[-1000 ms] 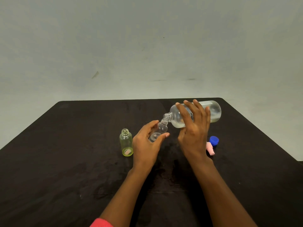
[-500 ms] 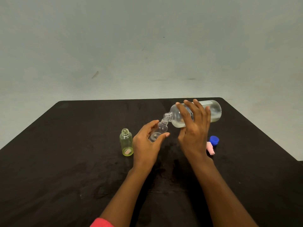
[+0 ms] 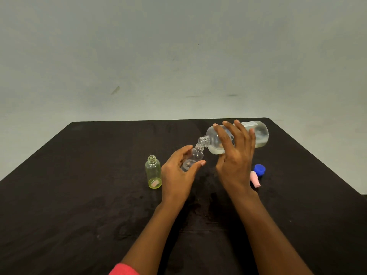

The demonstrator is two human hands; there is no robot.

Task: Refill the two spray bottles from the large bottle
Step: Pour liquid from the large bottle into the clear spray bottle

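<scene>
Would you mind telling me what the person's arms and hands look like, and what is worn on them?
The left hand and right hand are bare, with no gloves, rings or watch showing. The left forearm and right forearm are uncovered as well. The only clothing in view is the edge of a coral-pink sleeve on the left arm, at the bottom of the picture.

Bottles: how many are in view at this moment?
3. The large bottle is tilted in the right hand; a small clear bottle is held by the left hand; a yellow-green bottle stands on the table left of that hand. None seems hidden.
</scene>
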